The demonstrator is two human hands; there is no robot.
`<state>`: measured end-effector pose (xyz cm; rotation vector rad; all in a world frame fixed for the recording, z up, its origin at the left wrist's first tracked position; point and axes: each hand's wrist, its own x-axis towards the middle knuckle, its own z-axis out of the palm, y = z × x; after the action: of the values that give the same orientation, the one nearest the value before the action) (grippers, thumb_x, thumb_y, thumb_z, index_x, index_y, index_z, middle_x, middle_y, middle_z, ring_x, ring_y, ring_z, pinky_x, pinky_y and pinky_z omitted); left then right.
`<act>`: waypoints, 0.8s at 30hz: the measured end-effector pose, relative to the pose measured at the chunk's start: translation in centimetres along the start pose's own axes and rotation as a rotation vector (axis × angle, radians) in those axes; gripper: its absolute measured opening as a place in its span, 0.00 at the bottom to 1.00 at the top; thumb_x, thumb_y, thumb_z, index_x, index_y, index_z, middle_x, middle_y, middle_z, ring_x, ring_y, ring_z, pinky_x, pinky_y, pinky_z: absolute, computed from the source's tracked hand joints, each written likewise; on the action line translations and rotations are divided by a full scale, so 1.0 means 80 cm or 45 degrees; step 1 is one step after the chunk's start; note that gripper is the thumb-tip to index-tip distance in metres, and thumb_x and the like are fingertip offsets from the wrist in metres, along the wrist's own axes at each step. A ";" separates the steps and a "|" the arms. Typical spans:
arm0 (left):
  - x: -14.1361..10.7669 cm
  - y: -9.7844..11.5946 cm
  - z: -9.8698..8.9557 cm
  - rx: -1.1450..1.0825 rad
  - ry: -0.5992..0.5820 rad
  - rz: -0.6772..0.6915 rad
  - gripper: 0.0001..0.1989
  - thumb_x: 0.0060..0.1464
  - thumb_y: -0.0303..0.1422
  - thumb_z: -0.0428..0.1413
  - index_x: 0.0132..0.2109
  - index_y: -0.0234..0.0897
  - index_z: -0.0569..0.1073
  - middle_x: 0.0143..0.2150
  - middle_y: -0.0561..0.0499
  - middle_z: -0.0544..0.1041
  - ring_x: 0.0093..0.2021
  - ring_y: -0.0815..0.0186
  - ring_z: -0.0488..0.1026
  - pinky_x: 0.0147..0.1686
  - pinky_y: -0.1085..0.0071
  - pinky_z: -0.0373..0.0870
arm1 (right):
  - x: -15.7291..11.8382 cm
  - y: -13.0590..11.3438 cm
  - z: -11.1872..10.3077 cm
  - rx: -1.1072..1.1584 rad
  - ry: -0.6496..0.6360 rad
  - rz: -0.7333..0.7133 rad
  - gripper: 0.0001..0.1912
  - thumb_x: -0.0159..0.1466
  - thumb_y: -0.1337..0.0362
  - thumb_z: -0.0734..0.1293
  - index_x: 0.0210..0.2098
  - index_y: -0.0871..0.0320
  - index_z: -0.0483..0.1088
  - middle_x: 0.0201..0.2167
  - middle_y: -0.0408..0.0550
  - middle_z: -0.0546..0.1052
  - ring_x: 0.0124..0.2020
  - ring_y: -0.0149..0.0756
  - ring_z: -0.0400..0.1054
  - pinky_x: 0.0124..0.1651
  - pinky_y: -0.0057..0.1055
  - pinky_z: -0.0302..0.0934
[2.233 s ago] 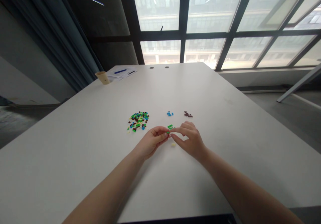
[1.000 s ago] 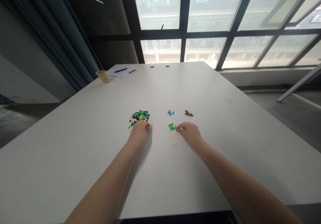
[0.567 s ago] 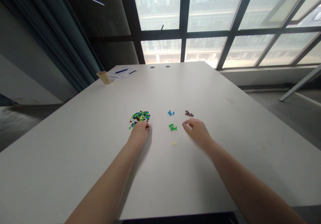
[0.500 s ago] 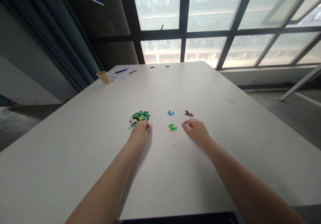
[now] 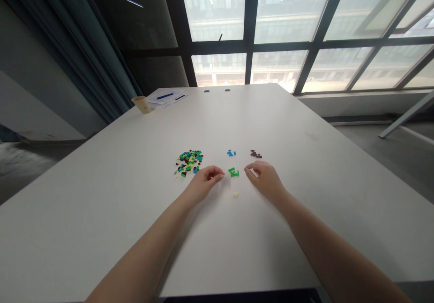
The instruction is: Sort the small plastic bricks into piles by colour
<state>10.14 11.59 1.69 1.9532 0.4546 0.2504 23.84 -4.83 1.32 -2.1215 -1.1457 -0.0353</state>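
My left hand (image 5: 205, 180) is closed in a pinch just left of a small group of green bricks (image 5: 233, 172); whatever its fingertips hold is too small or hidden to make out. On the other side of the green bricks, my right hand (image 5: 263, 175) rests with thumb and forefinger pressed together, its contents also unclear. A mixed heap of tiny coloured bricks (image 5: 190, 159) lies beyond my left hand. Farther back are a few blue bricks (image 5: 231, 153) and several dark brown bricks (image 5: 256, 153). One pale yellow brick (image 5: 236, 194) sits nearer to me, between the forearms.
A white table (image 5: 237, 117) stretches away to the windows. At its far left stand a tan cup (image 5: 142, 105) and some papers (image 5: 166, 97) with a blue pen (image 5: 165, 96) on them. A dark curtain (image 5: 84, 45) hangs on the left.
My left hand has moved right, from the mixed heap toward the green bricks, uncovering the heap's near edge. My right hand has stayed almost still.
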 end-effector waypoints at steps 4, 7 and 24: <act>-0.007 0.011 0.019 -0.451 -0.173 -0.027 0.14 0.46 0.41 0.58 0.34 0.34 0.71 0.27 0.53 0.68 0.29 0.71 0.64 0.32 0.74 0.60 | 0.002 -0.011 -0.003 0.101 0.123 -0.189 0.10 0.59 0.64 0.61 0.28 0.58 0.74 0.17 0.42 0.65 0.24 0.31 0.59 0.32 0.28 0.53; -0.012 0.015 0.024 -0.588 -0.254 -0.028 0.14 0.46 0.42 0.59 0.34 0.34 0.70 0.27 0.54 0.66 0.29 0.72 0.62 0.32 0.74 0.58 | 0.001 -0.018 -0.006 0.167 0.190 -0.285 0.10 0.60 0.65 0.62 0.28 0.59 0.74 0.17 0.41 0.63 0.24 0.30 0.57 0.32 0.29 0.53; -0.017 0.025 0.028 -0.778 -0.288 -0.038 0.15 0.44 0.42 0.60 0.31 0.34 0.70 0.26 0.54 0.65 0.28 0.73 0.59 0.31 0.74 0.57 | -0.013 -0.038 -0.015 0.456 0.246 -0.669 0.06 0.55 0.69 0.66 0.33 0.54 0.72 0.19 0.40 0.66 0.23 0.29 0.58 0.30 0.30 0.56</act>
<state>10.15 8.45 2.60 1.3548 0.2211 0.1256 21.31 -5.23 3.61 -1.4345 -1.4379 -0.2519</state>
